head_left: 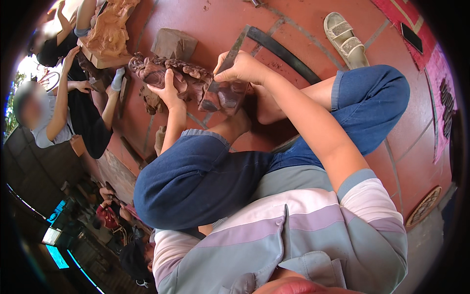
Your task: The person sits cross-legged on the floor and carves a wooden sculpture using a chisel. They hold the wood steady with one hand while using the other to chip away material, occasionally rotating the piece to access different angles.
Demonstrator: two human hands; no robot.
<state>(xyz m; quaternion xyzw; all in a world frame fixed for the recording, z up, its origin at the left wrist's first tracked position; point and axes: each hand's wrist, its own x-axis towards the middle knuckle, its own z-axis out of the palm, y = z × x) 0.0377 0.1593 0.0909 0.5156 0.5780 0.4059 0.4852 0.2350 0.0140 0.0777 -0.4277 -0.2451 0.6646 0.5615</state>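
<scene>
A dark reddish carved wooden figure (191, 83) lies across my feet on the red tiled floor. My left hand (169, 90) grips its middle from below and steadies it. My right hand (240, 68) is closed around a flat metal chisel (232, 51), whose blade slants down onto the carving's right end. My bent knees in blue trousers frame the piece on both sides.
A rough wooden block (174, 43) and a pale carved statue (107, 32) stand beyond the figure. Another seated person (73, 112) works at the left. A beige sandal (345, 39) and a dark curved metal strip (284, 54) lie on the floor at the right.
</scene>
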